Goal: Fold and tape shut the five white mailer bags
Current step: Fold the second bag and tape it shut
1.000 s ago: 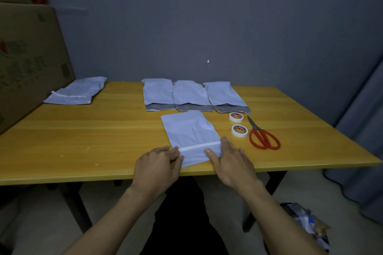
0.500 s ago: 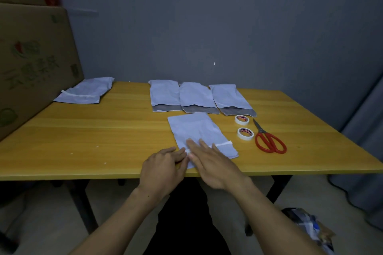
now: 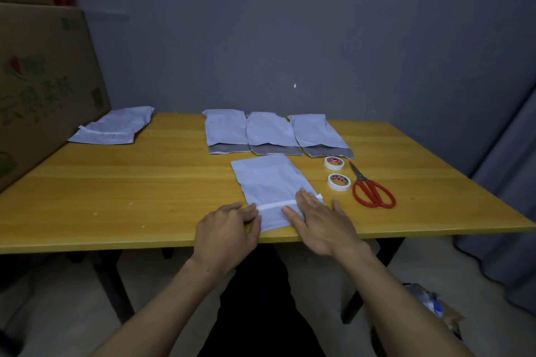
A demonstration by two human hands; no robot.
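From where I stand, the tape strip (image 3: 275,206) wants rubbing down flat along its whole length, with the fold pinned firm so the flap can't spring up or crease beneath it. The white mailer bag (image 3: 269,180) lies at the near edge of the table (image 3: 145,182), and the right hand (image 3: 319,220) rests flat on its right side, fingers straight across the strip's end. The left hand (image 3: 227,229) sits at the strip's left end, fingers bent; whether they pinch the bag's edge I can't tell.
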